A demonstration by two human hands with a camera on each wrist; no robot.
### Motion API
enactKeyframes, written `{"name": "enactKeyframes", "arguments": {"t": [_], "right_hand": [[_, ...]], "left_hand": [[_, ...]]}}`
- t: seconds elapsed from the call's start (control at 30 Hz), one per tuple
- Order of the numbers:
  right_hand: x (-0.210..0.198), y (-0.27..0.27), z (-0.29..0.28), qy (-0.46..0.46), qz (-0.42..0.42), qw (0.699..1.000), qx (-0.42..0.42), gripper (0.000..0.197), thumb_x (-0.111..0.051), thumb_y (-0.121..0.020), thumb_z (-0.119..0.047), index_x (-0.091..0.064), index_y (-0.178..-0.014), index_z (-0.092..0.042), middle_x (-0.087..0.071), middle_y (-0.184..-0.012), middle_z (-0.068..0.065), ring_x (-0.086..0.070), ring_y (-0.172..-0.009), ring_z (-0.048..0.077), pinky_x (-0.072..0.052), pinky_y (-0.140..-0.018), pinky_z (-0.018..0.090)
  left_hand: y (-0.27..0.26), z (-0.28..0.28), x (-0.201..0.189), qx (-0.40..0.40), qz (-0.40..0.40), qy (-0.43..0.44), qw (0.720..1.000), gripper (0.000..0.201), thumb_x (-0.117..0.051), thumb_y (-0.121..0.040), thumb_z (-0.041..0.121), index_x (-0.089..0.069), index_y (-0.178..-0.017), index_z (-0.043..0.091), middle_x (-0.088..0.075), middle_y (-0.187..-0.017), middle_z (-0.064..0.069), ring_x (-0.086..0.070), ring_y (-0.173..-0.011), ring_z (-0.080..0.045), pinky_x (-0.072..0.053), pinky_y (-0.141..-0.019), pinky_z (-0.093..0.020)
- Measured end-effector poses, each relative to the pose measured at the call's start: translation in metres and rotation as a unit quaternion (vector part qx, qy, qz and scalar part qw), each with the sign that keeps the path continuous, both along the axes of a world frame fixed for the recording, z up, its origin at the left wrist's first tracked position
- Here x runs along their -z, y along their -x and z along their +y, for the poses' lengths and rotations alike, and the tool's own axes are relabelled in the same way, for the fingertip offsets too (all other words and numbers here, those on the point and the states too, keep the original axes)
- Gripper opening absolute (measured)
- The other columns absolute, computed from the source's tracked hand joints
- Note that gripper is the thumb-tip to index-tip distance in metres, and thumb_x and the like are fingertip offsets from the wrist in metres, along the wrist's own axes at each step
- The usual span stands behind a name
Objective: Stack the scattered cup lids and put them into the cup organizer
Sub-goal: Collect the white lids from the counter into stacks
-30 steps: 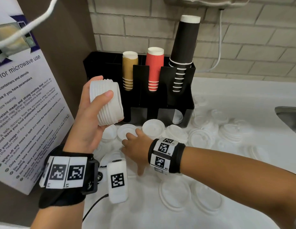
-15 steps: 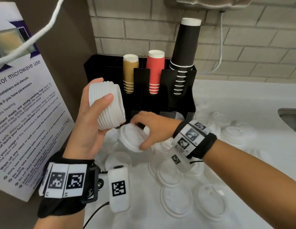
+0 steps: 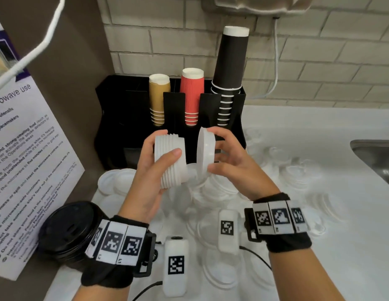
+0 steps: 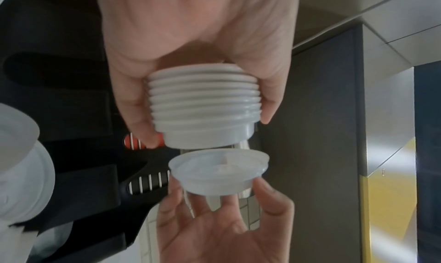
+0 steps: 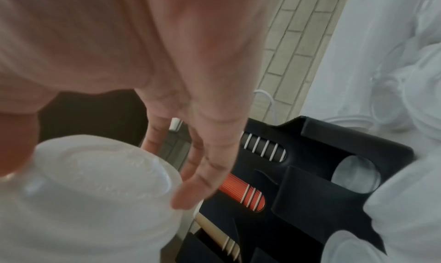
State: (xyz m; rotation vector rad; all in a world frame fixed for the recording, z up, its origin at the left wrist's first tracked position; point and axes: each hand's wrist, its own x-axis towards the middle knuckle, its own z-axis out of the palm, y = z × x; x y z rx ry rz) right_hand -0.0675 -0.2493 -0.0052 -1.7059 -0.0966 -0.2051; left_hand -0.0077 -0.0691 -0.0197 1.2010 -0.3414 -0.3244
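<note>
My left hand (image 3: 155,158) grips a stack of white cup lids (image 3: 170,160), held sideways in front of the black cup organizer (image 3: 115,118). My right hand (image 3: 219,154) pinches a single white lid (image 3: 205,152) by its rim, a small gap to the right of the stack's open end. In the left wrist view the stack of lids (image 4: 203,105) sits just above the single lid (image 4: 218,172), apart from it. The right wrist view shows the single lid (image 5: 100,172) close up, with the organizer (image 5: 322,163) behind. Many loose white lids (image 3: 297,170) lie scattered on the white counter (image 3: 352,257).
The organizer holds stacks of tan cups (image 3: 159,98), red cups (image 3: 192,94) and black cups (image 3: 231,68). A stack of black lids (image 3: 67,233) stands at the near left by a microwave notice. A steel sink (image 3: 378,157) is at the right edge.
My right hand picked a single lid off the counter and raised it to the open end of the stack. My left hand brought the stack rightward and turned it toward the lid.
</note>
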Motion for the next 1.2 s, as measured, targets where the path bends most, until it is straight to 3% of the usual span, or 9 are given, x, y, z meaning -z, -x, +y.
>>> {"name": "enactKeyframes", "arguments": {"t": [0.13,0.27,0.4,0.6,0.8,1.07,1.2], "right_hand": [[-0.004,0.008,0.002,0.013,-0.015,1.0,-0.001,0.07,-0.069,-0.069,-0.021,-0.043,-0.131,-0.042,-0.056,-0.124,0.0,-0.061,-0.107,0.018,-0.053,-0.09,0.04],[-0.006,0.01,0.003,0.031,-0.022,0.999,-0.016,0.073,-0.064,-0.072,-0.004,-0.045,-0.134,-0.037,-0.052,-0.129,-0.003,-0.057,-0.115,0.017,-0.056,-0.086,0.04],[-0.006,0.012,0.008,0.04,-0.019,0.999,-0.027,0.074,-0.062,-0.072,0.0,-0.046,-0.135,-0.035,-0.05,-0.134,-0.008,-0.054,-0.119,0.013,-0.056,-0.087,0.038],[-0.005,0.012,0.012,0.027,-0.019,0.999,-0.028,0.073,-0.068,-0.075,0.005,-0.045,-0.133,-0.035,-0.05,-0.131,-0.009,-0.056,-0.114,0.009,-0.052,-0.079,0.023],[-0.008,0.014,0.011,0.029,-0.021,0.999,-0.032,0.073,-0.07,-0.076,0.005,-0.046,-0.132,-0.035,-0.051,-0.128,-0.004,-0.058,-0.111,0.011,-0.053,-0.078,0.024],[-0.013,0.018,0.01,0.05,-0.018,0.998,-0.03,0.072,-0.07,-0.075,0.0,-0.047,-0.131,-0.039,-0.052,-0.123,-0.007,-0.058,-0.111,0.012,-0.057,-0.082,0.032],[-0.013,0.019,0.009,0.055,-0.016,0.998,-0.021,0.072,-0.072,-0.076,-0.001,-0.047,-0.13,-0.041,-0.054,-0.12,-0.008,-0.06,-0.104,0.009,-0.057,-0.081,0.03]], "left_hand": [[0.005,-0.005,0.001,0.04,-0.005,-0.002,0.999,0.054,-0.073,-0.065,0.041,-0.058,-0.116,0.046,-0.066,-0.113,0.011,-0.066,-0.101,-0.011,-0.055,-0.07,-0.028],[0.008,-0.007,0.002,0.064,-0.008,0.006,0.998,0.047,-0.07,-0.073,0.034,-0.059,-0.117,0.045,-0.066,-0.116,0.007,-0.067,-0.101,-0.013,-0.055,-0.069,-0.027],[0.009,-0.008,0.0,0.072,-0.012,0.008,0.997,0.053,-0.072,-0.063,0.043,-0.059,-0.114,0.047,-0.064,-0.121,0.006,-0.065,-0.106,-0.014,-0.056,-0.072,-0.029],[0.008,-0.01,0.002,0.05,0.004,0.03,0.998,0.049,-0.069,-0.074,0.034,-0.056,-0.12,0.045,-0.063,-0.121,0.005,-0.064,-0.108,-0.018,-0.056,-0.073,-0.031],[0.01,-0.011,0.001,0.051,0.011,0.031,0.998,0.061,-0.073,-0.064,0.045,-0.054,-0.122,0.044,-0.064,-0.118,0.007,-0.064,-0.109,-0.02,-0.056,-0.071,-0.031],[0.013,-0.016,0.0,0.049,0.023,0.039,0.998,0.063,-0.073,-0.065,0.045,-0.053,-0.125,0.042,-0.063,-0.123,0.004,-0.061,-0.117,-0.028,-0.058,-0.074,-0.037],[0.016,-0.018,0.0,0.046,0.034,0.051,0.997,0.064,-0.073,-0.064,0.045,-0.053,-0.125,0.041,-0.061,-0.128,0.0,-0.059,-0.119,-0.032,-0.058,-0.074,-0.038]]}}
